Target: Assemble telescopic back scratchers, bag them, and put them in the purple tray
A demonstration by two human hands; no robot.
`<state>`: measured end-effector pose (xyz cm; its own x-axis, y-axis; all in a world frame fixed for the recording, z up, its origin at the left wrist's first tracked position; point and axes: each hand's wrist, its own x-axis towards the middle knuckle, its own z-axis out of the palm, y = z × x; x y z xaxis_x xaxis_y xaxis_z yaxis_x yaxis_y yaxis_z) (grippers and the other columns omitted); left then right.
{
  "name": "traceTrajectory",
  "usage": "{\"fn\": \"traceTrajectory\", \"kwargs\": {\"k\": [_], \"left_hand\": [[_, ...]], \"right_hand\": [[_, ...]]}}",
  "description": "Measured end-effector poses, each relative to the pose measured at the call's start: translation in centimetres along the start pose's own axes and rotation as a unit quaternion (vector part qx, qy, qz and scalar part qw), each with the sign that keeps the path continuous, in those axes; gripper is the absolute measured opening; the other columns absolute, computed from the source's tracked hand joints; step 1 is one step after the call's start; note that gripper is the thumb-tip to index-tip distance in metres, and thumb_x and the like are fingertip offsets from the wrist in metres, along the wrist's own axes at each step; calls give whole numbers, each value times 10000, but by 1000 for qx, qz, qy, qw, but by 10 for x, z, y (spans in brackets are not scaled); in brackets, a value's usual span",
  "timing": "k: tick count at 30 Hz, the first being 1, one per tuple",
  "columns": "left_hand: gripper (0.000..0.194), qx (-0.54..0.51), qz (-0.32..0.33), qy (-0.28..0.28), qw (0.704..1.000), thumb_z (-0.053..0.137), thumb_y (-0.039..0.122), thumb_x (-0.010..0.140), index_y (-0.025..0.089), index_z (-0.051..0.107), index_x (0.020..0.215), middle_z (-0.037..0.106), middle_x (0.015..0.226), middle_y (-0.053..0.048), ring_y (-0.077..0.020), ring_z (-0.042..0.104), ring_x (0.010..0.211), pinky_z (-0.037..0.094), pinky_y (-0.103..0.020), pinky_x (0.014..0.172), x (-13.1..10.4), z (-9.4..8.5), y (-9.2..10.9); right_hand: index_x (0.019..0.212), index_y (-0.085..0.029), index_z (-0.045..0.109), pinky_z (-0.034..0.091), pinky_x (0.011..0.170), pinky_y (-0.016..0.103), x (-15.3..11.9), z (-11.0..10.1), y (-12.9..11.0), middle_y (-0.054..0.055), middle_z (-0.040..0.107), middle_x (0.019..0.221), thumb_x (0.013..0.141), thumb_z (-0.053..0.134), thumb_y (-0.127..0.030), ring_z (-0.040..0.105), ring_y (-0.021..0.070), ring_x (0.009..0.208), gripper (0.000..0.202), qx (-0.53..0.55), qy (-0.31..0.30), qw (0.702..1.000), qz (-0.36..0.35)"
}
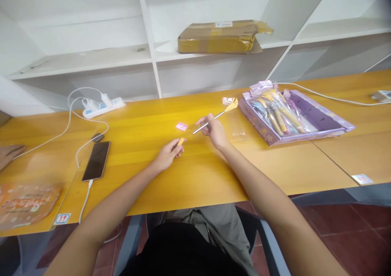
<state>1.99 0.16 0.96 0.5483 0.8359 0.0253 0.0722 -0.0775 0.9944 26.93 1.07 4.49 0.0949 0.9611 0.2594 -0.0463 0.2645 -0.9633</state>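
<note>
A back scratcher (231, 105) with a yellow claw-shaped head and a thin metal rod is held by the rod in my right hand (214, 131), its head pointing up and to the right. My left hand (168, 153) pinches a small yellow-orange piece (181, 141); its full shape is hidden by the fingers. The rod's bare end lies a short way from that piece, apart from it. On the table, a pink card (181, 126) rests just beyond my left hand. A clear plastic sleeve (237, 123) lies flat to the right of my right hand.
A purple box (331, 134) at the right holds several wrapped back scratchers (279, 115). To the left are a phone (97, 161) on a cable, a power strip (104, 107), an orange package (29, 204) and another person's hand (9, 153). A taped carton (218, 37) sits on the shelf.
</note>
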Motion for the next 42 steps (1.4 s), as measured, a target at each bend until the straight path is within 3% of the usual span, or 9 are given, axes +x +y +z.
{"fn": "traceTrajectory", "kwargs": {"k": [2, 5, 9, 19, 25, 42], "left_hand": [[564, 18, 4, -8, 1000, 708, 616, 981, 193, 704, 1353, 692, 949, -28, -126, 534, 714, 457, -272, 686, -1, 1, 3], [562, 26, 10, -19, 999, 622, 646, 1022, 191, 716, 1337, 710, 943, -40, -131, 479, 673, 415, -282, 652, -3, 2, 9], [591, 33, 21, -37, 999, 522, 678, 1063, 185, 729, 1313, 717, 870, -43, -151, 467, 668, 402, -296, 659, -4, 2, 12], [579, 34, 19, -30, 999, 609, 646, 1030, 182, 638, 1375, 734, 830, -17, -146, 470, 640, 401, -302, 667, -1, 2, 6], [539, 35, 15, -26, 999, 635, 635, 1018, 196, 643, 1329, 736, 824, -9, -147, 484, 644, 410, -304, 682, -1, 3, 6], [504, 45, 37, -34, 998, 622, 624, 1037, 209, 670, 1319, 738, 824, -18, -180, 575, 745, 421, -317, 747, -1, 3, 0]], "right_hand": [[811, -221, 681, 180, 507, 285, -1, 3, 2, -72, 283, 578, 926, 612, -855, 227, 112, 504, 649, 42, -17, 999, 25], [799, -218, 657, 191, 510, 277, -5, 10, 4, -71, 357, 554, 889, 731, -765, 287, 105, 499, 560, 50, -45, 997, 30], [770, -220, 651, 234, 512, 278, -11, 15, 5, -59, 408, 526, 935, 688, -740, 360, 115, 495, 547, 21, -64, 997, 25], [785, -211, 691, 264, 492, 280, -12, 13, 1, -55, 447, 505, 949, 642, -797, 360, 113, 466, 611, -17, -85, 996, 2], [770, -214, 688, 326, 522, 283, -15, 14, -5, -43, 458, 552, 970, 614, -801, 404, 123, 514, 625, -56, -88, 994, -17], [841, -210, 724, 349, 560, 283, -23, 17, -6, -25, 493, 604, 1046, 517, -781, 439, 135, 558, 641, -116, -124, 984, -58]]}}
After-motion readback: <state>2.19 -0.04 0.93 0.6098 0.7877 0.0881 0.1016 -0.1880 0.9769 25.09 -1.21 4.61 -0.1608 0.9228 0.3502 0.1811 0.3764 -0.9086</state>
